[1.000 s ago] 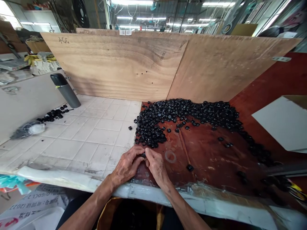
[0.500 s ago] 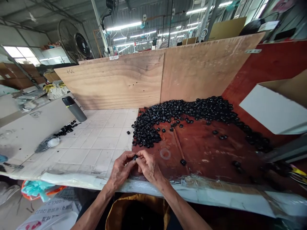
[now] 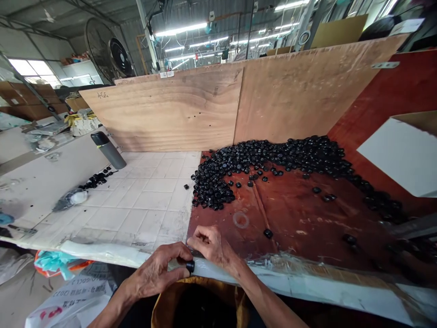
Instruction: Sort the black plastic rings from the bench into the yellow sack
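Note:
My left hand (image 3: pixel 159 273) is at the table's front edge, its fingers pinched on a small black round part (image 3: pixel 190 266) held over a yellow-brown bag opening (image 3: pixel 198 303) below the table. My right hand (image 3: pixel 212 246) rests just beside it on the red-brown board (image 3: pixel 300 223), fingers curled, and what it holds, if anything, is hidden. A long curved heap of the same black parts (image 3: pixel 273 157) lies across the board beyond my hands. Single black parts lie loose nearer, one (image 3: pixel 268 233) to the right of my right hand.
A plywood wall (image 3: pixel 205 107) backs the table. A grey flask (image 3: pixel 107 149) stands at the left on the white tiled surface (image 3: pixel 143 200), with a smaller pile of black parts (image 3: pixel 97 178) and a plastic bag (image 3: pixel 70 199). A white board (image 3: pixel 403 155) sits at the right.
Both hands have drawn back from the board to the table's front edge. The black part they held together is now in my left hand, over the bag. The camera tilted up.

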`<move>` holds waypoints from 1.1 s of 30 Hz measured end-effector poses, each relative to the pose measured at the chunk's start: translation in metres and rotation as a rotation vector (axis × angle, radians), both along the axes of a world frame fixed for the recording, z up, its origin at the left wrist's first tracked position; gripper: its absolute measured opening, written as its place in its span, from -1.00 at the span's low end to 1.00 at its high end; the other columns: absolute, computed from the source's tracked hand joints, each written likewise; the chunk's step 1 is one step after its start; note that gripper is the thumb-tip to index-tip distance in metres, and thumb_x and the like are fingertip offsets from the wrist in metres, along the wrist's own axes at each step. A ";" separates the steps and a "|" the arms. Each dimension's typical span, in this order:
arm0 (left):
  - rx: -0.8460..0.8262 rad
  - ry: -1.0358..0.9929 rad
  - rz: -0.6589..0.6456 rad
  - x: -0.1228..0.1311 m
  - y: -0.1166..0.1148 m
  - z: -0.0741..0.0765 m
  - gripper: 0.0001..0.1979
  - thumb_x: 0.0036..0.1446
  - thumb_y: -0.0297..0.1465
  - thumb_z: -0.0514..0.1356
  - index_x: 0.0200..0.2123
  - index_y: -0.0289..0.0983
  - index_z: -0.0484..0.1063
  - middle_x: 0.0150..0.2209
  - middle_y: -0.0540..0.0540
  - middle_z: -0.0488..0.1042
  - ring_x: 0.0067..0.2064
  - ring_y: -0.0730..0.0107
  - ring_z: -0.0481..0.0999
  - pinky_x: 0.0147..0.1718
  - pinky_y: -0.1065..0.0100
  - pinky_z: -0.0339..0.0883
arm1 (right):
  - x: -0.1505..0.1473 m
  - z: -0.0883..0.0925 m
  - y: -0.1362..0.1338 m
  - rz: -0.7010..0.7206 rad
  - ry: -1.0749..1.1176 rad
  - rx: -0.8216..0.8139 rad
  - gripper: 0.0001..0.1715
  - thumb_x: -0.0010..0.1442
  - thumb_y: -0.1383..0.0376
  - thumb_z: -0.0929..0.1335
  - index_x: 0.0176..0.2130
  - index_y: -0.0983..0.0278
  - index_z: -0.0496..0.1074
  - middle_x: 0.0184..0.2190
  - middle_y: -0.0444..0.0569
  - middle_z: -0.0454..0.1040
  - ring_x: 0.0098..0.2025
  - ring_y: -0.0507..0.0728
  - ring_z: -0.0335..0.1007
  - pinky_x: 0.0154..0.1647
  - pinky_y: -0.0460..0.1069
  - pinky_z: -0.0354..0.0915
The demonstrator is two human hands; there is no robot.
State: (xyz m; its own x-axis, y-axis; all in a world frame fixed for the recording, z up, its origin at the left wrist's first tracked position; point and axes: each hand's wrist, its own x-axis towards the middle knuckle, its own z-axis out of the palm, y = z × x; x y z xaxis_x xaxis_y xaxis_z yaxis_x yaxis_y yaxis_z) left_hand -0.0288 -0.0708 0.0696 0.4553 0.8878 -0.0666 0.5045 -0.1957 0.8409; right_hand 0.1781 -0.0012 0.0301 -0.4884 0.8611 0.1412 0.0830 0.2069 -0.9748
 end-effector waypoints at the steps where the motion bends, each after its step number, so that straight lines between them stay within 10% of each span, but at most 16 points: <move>1: -0.093 -0.005 -0.036 0.000 0.004 0.006 -0.83 0.20 -0.27 0.34 -0.21 -0.23 0.54 -0.22 -0.07 0.58 -0.18 0.29 0.56 -0.14 0.32 0.42 | -0.001 -0.001 0.001 -0.063 0.014 -0.025 -0.65 0.19 0.20 0.39 -0.55 0.25 0.30 -0.62 -0.24 0.21 -0.55 -0.02 0.07 -0.52 -0.10 -0.01; 4: -0.156 -0.017 0.058 0.001 0.032 0.007 -0.70 0.23 -0.13 0.30 -0.33 -0.27 0.52 -0.34 -0.04 0.53 -0.26 0.31 0.52 -0.21 0.32 0.41 | -0.003 -0.007 0.008 -0.231 0.013 -0.064 -0.61 0.18 0.13 0.39 -0.56 0.23 0.26 -0.63 -0.25 0.17 -0.57 -0.02 0.03 -0.52 -0.08 0.00; 9: 0.506 0.172 0.592 -0.001 0.120 -0.034 -0.51 0.13 0.01 0.35 -0.06 -0.22 0.47 0.12 -0.25 0.40 0.22 -0.03 0.40 0.20 -0.01 0.33 | -0.002 -0.018 0.015 -0.510 -0.012 -0.038 -0.54 0.22 0.00 0.36 -0.55 0.21 0.28 -0.63 -0.23 0.22 -0.55 0.02 0.12 -0.47 -0.07 0.09; 14: 0.393 0.298 0.488 -0.008 0.194 -0.061 -0.04 -0.02 0.14 0.39 0.30 -0.26 0.24 0.46 -0.39 -0.05 0.49 -0.30 -0.04 0.40 -0.24 0.03 | 0.012 -0.020 0.034 -0.809 0.104 -0.057 -0.62 0.21 -0.02 0.38 -0.28 0.25 0.47 -0.42 -0.08 0.49 -0.41 0.12 0.39 -0.33 -0.01 0.30; 21: 0.340 0.225 0.353 -0.015 0.259 -0.061 -0.18 0.29 0.13 0.10 0.41 -0.25 0.11 0.49 -0.31 0.00 0.51 -0.09 -0.02 0.46 -0.12 -0.06 | 0.045 -0.012 0.112 -1.032 0.108 0.092 -0.66 0.19 0.05 0.39 -0.22 0.27 0.48 -0.22 0.03 0.51 -0.21 0.20 0.45 -0.12 0.10 0.37; 27: 0.435 0.200 0.127 -0.006 0.267 -0.043 -0.18 0.21 0.10 0.24 0.39 -0.15 0.14 0.31 -0.23 0.35 0.32 -0.05 0.36 0.34 -0.07 0.24 | 0.041 -0.006 0.107 -0.996 0.039 0.220 -0.77 0.30 0.11 0.37 -0.22 0.22 0.48 -0.20 -0.02 0.46 -0.18 0.17 0.42 -0.11 0.08 0.37; 33: 0.474 0.203 0.131 0.007 0.237 -0.055 -0.20 0.15 0.13 0.27 0.31 -0.19 0.24 0.31 -0.28 0.25 0.33 -0.03 0.33 0.27 -0.01 0.35 | 0.037 -0.027 0.111 -1.006 -0.046 0.178 -0.75 0.31 0.10 0.34 -0.22 0.23 0.47 -0.19 0.03 0.44 -0.13 0.23 0.41 -0.04 0.15 0.37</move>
State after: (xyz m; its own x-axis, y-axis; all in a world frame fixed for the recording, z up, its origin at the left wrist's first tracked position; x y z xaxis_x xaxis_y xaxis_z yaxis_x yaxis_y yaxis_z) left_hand -0.0214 0.1667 0.0145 0.3580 0.8906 0.2803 0.6939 -0.4547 0.5584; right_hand 0.2151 0.1101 0.0030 0.4414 0.8433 0.3067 0.3345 0.1625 -0.9283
